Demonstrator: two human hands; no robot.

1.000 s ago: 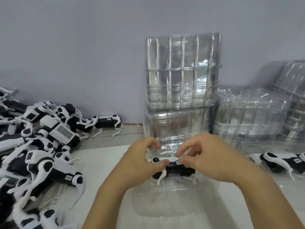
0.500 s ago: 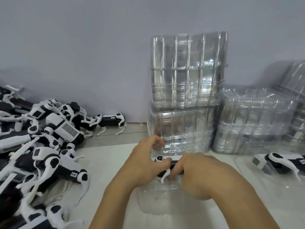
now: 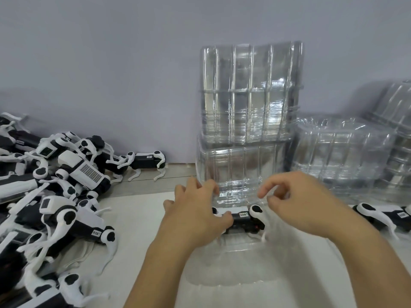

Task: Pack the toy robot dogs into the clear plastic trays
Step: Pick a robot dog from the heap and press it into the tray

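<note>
One toy robot dog (image 3: 243, 221): black body, white legs | left hand (image 3: 195, 213) grips it | right hand (image 3: 304, 207) loose, holding nothing

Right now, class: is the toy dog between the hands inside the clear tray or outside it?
Inside. The toy dog sits within the clear tray, whose walls rise around it, at the tray's far end.
</note>
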